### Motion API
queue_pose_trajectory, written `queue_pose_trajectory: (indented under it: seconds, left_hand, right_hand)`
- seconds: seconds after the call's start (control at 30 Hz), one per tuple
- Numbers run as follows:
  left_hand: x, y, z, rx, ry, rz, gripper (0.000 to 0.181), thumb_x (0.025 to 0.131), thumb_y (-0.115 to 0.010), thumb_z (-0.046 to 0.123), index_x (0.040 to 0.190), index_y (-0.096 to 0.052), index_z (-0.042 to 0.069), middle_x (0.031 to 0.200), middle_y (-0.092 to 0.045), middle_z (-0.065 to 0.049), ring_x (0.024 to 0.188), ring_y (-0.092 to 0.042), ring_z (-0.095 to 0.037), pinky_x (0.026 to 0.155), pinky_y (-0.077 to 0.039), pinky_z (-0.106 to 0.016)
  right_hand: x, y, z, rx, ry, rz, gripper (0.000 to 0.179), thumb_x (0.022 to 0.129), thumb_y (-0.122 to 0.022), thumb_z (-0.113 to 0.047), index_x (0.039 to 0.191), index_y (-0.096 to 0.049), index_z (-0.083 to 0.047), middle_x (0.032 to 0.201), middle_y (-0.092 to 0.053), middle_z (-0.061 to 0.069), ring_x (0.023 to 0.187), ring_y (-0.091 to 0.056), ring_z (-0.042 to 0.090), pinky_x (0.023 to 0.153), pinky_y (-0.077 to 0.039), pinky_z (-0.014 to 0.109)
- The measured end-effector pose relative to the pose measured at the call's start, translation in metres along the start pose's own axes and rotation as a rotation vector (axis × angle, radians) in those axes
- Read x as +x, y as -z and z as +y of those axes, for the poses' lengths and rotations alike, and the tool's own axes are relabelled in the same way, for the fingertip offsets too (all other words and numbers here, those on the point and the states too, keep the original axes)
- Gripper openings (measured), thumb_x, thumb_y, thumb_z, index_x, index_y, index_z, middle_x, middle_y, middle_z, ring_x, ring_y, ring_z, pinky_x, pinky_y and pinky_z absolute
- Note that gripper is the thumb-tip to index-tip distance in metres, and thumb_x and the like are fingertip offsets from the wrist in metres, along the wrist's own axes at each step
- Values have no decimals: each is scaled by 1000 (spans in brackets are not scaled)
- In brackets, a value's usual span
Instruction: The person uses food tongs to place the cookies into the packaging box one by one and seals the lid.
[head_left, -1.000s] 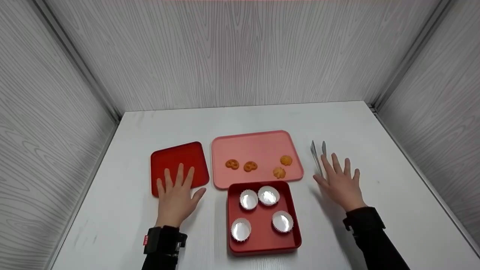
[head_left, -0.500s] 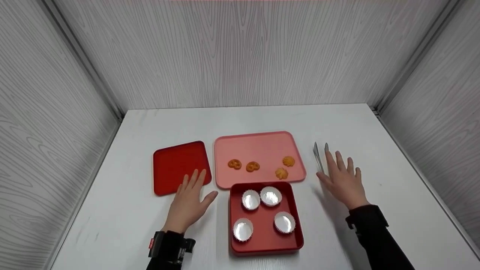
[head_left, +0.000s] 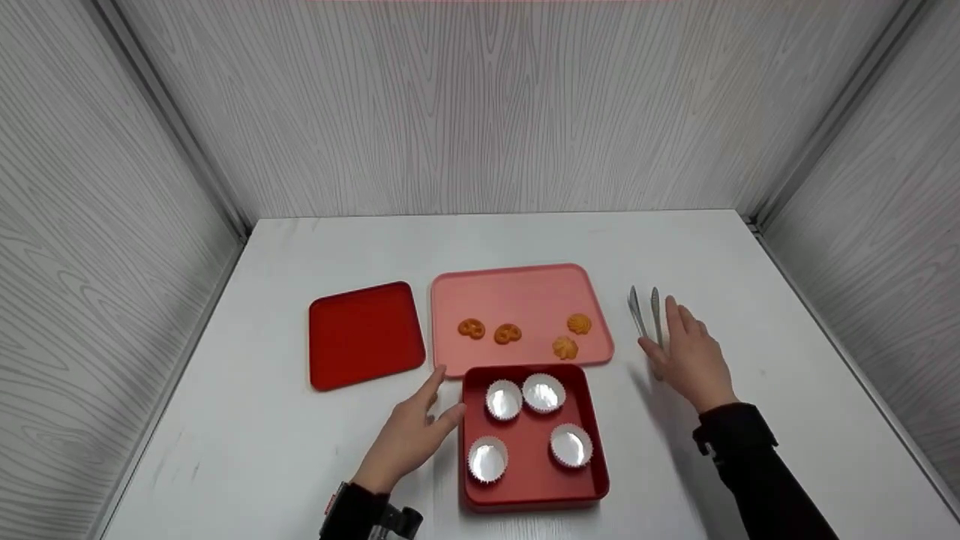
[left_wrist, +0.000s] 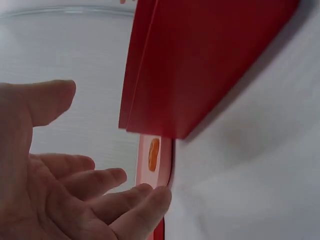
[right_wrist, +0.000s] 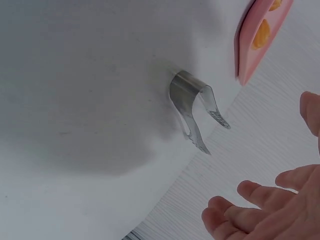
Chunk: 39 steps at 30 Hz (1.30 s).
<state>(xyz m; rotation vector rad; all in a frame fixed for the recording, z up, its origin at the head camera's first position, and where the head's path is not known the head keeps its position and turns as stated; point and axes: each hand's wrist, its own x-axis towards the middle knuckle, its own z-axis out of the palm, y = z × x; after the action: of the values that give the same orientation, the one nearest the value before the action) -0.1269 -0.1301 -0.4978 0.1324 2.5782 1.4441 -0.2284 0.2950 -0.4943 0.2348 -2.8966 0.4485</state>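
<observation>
My left hand (head_left: pixel 409 441) hovers at the left side of a deep red box (head_left: pixel 525 491), fingers extended and thumb apart. In the left wrist view a gap shows between that hand (left_wrist: pixel 75 195) and the box wall (left_wrist: pixel 200 65). Several white-rimmed foil baking cups (head_left: pixel 487 459) stand inside the box. Over the near end of metal tongs (head_left: pixel 657 315) is my right hand (head_left: pixel 694 364), fingers loosely extended. The right wrist view shows the tongs (right_wrist: pixel 185 92) lying on the table, apart from the right hand (right_wrist: pixel 275 210).
Behind the box lies a pink tray (head_left: pixel 510 289) bearing two pretzel-shaped cookies (head_left: pixel 508 334) and two swirled cookies (head_left: pixel 565 347). A flat red tray (head_left: pixel 367 337) is at the left. Grey wood-grain walls (head_left: pixel 480 112) bound the white table (head_left: pixel 360 251).
The left hand has moved right and nearer, from over the flat red tray to beside the box. My right hand's fingers have drawn together and turned slightly, uncovering more of the tongs.
</observation>
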Motion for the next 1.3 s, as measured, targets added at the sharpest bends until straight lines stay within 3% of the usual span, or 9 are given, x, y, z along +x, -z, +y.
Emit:
queue_pose_trajectory:
  seconds: [0.13,0.27,0.37,0.47,0.53,0.77,0.93,1.13,1.3]
  left_hand:
    - [-4,-9,2,-133,34,-38,79,100,-64,44,161,-30,8,160,-39,-20,137,-50,-43,99,-55,-48]
    - [-7,-15,4,-213,77,-50,76,99,-68,34,159,-32,4,156,-42,-25,134,-53,-44,85,-62,-42]
    - [-8,-20,4,-186,79,-43,76,97,-70,32,157,-36,1,153,-47,-24,138,-50,-40,99,-55,-50]
    - [-7,-23,3,-146,81,-28,75,96,-71,33,157,-39,3,152,-50,-20,145,-42,-37,114,-40,-56]
    - [-6,-25,2,-126,80,-15,75,95,-72,33,156,-40,4,152,-52,-17,147,-39,-37,117,-34,-58]
    - [-8,-33,1,-5,46,46,67,94,-72,27,151,-48,1,147,-56,-20,140,-48,-38,113,-41,-56]
    - [-10,-39,5,105,37,105,58,93,-69,20,147,-55,3,140,-62,-17,131,-58,-35,107,-48,-53]
    - [-10,-42,7,129,30,110,56,91,-66,14,145,-57,2,137,-64,-16,126,-62,-33,102,-52,-53]
    - [-10,-43,6,135,13,118,55,90,-66,13,144,-58,2,135,-65,-17,122,-65,-32,98,-54,-53]
  right_hand:
    - [1,-2,3,-21,-26,13,80,101,-63,-37,158,-26,7,136,-48,40,114,-53,59,87,-45,71]
    - [4,-4,7,10,-52,-57,82,103,-59,-39,157,-23,9,134,-46,42,109,-55,60,84,-48,69]
    - [6,-6,8,54,-79,-127,84,104,-57,-41,157,-19,11,135,-43,45,105,-58,59,81,-52,65]
    - [9,-7,8,77,-102,-182,86,104,-56,-43,157,-17,13,136,-41,46,98,-63,55,77,-54,62]
    - [11,-9,9,83,-114,-211,87,104,-55,-44,157,-16,13,137,-40,46,96,-64,53,77,-55,60]
    - [16,-14,8,74,-142,-265,89,105,-53,-46,155,-14,16,137,-39,47,100,-63,55,79,-54,60]
    - [23,-17,5,37,-145,-270,86,104,-55,-43,154,-18,17,130,-44,45,88,-65,51,71,-55,58]
    - [28,-25,5,23,-173,-280,81,102,-59,-40,151,-23,14,118,-50,40,77,-65,41,62,-55,52]
    - [30,-29,6,19,-193,-247,72,102,-57,-28,151,-25,12,111,-54,35,76,-65,41,60,-53,52]
